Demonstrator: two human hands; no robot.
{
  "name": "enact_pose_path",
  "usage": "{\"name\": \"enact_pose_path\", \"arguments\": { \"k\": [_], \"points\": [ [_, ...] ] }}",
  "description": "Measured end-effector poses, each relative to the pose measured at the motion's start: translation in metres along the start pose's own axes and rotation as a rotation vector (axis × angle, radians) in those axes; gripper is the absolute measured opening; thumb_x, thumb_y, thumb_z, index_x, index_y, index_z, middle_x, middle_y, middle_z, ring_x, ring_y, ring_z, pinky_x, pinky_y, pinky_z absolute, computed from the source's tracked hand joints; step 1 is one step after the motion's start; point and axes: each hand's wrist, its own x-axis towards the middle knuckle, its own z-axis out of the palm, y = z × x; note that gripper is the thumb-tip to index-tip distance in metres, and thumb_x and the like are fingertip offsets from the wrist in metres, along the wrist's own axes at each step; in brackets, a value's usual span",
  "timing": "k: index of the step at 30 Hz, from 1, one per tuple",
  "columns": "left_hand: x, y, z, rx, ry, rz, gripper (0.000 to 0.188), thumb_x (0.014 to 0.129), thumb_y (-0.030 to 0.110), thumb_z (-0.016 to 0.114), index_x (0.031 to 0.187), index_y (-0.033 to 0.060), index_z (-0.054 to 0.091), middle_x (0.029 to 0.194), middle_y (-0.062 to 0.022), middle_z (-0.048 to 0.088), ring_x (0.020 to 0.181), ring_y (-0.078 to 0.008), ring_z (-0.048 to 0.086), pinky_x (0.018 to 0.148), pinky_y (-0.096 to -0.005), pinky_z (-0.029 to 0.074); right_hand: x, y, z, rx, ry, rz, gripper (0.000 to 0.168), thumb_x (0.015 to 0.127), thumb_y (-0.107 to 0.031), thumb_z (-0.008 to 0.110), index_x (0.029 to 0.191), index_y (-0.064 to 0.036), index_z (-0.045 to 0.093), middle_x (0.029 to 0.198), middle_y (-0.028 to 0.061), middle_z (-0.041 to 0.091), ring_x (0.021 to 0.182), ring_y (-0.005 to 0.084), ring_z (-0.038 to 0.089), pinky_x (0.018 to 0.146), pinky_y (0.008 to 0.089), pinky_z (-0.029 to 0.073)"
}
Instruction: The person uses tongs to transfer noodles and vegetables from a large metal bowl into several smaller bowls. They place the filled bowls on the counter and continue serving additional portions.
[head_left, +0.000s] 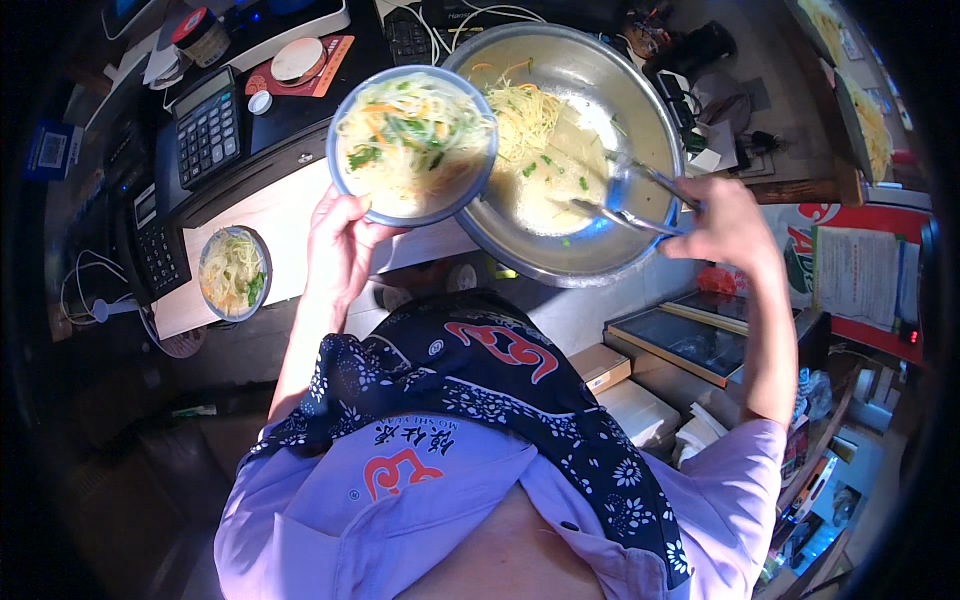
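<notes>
My left hand (341, 232) grips the rim of a blue-edged bowl (411, 217) filled with pale noodles, carrot shreds and green herbs. The bowl is held up and overlaps the left rim of a large stainless steel basin (652, 90). Metal tongs (634, 219) are in my right hand (720, 221), their arms apart with nothing between the tips, over cloudy liquid in the basin. A heap of thin yellow shreds (529, 120) lies against the basin's far left side. Another bowl of noodles and greens (232, 274) rests on the light wooden board to the left.
A calculator (208, 127), a desk telephone (154, 247), a lidded jar (201, 37) and a small white cap (260, 102) are on the dark desk at left. Cables and a dark keyboard (409, 37) lie behind the basin. Boxes (604, 367) stand low at right.
</notes>
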Motion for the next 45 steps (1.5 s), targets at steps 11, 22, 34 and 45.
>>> {"name": "enact_pose_path", "arguments": {
  "k": [11,22,34,45],
  "points": [
    [-0.032,0.018,-0.036,0.11,0.107,0.072,0.042,0.087,0.01,0.05,0.124,-0.008,0.042,0.121,-0.0218,0.054,0.104,-0.0315,0.061,0.077,-0.0419,0.06,0.048,-0.002,0.106,0.033,-0.095,0.343,0.095,0.052,-0.042,0.081,0.124,0.01,0.047,0.115,0.0296,0.057,0.11,0.0353,0.057,0.096,0.0378,0.045],
    [-0.029,0.009,-0.026,0.016,0.124,0.057,0.045,0.084,0.002,0.042,0.127,-0.0112,0.038,0.115,-0.0262,0.056,0.091,-0.0316,0.066,0.07,-0.0375,0.062,0.058,-0.002,0.113,0.041,-0.017,0.425,0.058,0.063,-0.039,0.076,0.1,0.003,0.066,0.105,0.0227,0.064,0.101,0.0332,0.062,0.089,0.0382,0.049],
    [-0.028,0.005,-0.033,0.129,0.071,-0.018,0.047,0.086,0.007,0.044,0.129,-0.0087,0.038,0.122,-0.0228,0.054,0.106,-0.0315,0.06,0.083,-0.042,0.057,0.031,0.022,0.105,0.667,0.048,0.187,0.039,0.062,-0.031,0.069,0.09,-0.004,0.073,0.053,0.0027,0.052,0.051,0.0122,0.047,0.053,0.028,0.04],
    [-0.01,-0.007,0.007,0.102,-0.028,-0.076,0.04,0.083,0.002,0.041,0.122,-0.0044,0.049,0.112,-0.0178,0.059,0.094,-0.0278,0.063,0.076,-0.0383,0.057,-0.044,-0.054,0.012,0.577,0.345,-0.084,0.033,0.07,-0.008,0.071,0.099,0.005,0.066,0.071,0.0055,0.065,0.064,0.006,0.054,0.059,0.0219,0.042]
  ]
}}
